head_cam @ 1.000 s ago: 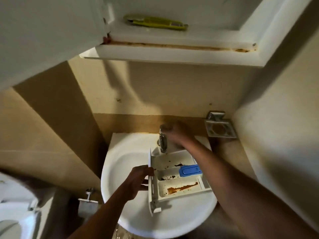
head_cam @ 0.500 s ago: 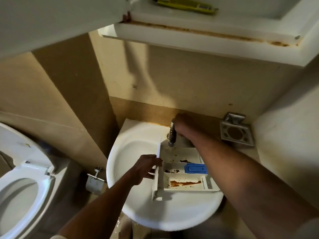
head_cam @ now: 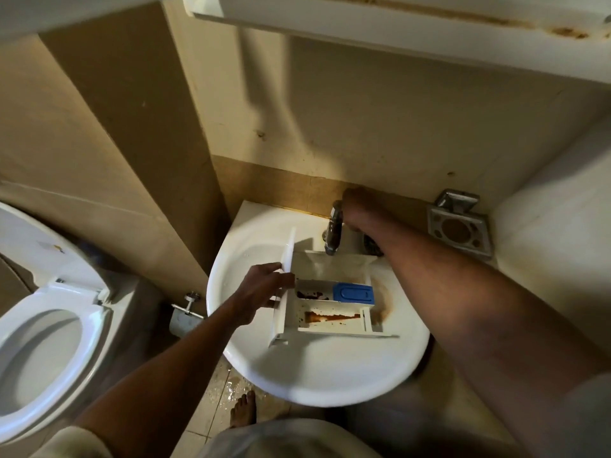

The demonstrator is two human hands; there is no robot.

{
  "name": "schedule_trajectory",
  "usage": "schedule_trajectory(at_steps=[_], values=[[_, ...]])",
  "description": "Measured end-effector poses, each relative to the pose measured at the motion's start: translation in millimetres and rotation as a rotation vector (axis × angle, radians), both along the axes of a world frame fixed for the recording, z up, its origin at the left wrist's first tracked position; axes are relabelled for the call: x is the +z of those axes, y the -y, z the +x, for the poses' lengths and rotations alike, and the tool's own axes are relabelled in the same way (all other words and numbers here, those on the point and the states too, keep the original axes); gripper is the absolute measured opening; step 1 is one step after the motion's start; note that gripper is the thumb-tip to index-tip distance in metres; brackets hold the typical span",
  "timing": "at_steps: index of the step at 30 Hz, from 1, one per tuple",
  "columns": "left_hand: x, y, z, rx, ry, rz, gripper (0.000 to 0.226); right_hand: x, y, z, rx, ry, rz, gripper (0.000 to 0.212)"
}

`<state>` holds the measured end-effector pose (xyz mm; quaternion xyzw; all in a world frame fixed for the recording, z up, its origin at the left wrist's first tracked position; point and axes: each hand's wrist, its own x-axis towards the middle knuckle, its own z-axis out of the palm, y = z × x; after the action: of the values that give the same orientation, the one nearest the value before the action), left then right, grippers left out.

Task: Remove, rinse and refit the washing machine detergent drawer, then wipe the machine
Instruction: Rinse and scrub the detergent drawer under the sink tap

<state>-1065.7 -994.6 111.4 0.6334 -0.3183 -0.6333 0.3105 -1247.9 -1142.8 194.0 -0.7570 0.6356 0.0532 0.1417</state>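
Observation:
The white detergent drawer [head_cam: 330,312] lies in the white sink [head_cam: 264,355], its compartments facing up. Brown residue stains the near compartments, and a blue insert [head_cam: 353,292] sits in the middle one. My left hand [head_cam: 261,292] grips the drawer's front panel on the left side. My right hand [head_cam: 358,206] is closed on the handle of the metal tap [head_cam: 333,231] behind the drawer. Water runs from the spout into the far compartment, and brownish water spreads on the basin to the drawer's right.
A toilet [head_cam: 49,312] with its lid up stands at the left. A metal holder [head_cam: 458,226] is fixed to the wall right of the tap. A white cabinet [head_cam: 396,21] hangs overhead. A paper holder [head_cam: 185,312] sits left of the sink. My bare foot [head_cam: 244,409] is on the wet floor.
The view has tilted down and left, bringing the toilet and floor in. Water now flows from the tap into the drawer, and brown water has spread on the basin.

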Motion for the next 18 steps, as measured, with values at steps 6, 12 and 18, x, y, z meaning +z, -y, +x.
schedule_trajectory(at_steps=[6, 12, 18], values=[[2.2, -2.4, 7.7, -0.029, -0.054, 0.007, 0.024, 1.9, 1.0, 1.6, -0.021, -0.001, 0.028, 0.027], [-11.2, -7.4, -22.3, -0.033, -0.159, 0.084, 0.027, 0.4, -0.5, 1.1, -0.075, 0.061, 0.053, 0.029], [-20.6, -9.9, -19.7, 0.0, -0.179, 0.143, 0.034, -9.4, -9.6, 7.2, -0.093, 0.068, 0.056, 0.026]])
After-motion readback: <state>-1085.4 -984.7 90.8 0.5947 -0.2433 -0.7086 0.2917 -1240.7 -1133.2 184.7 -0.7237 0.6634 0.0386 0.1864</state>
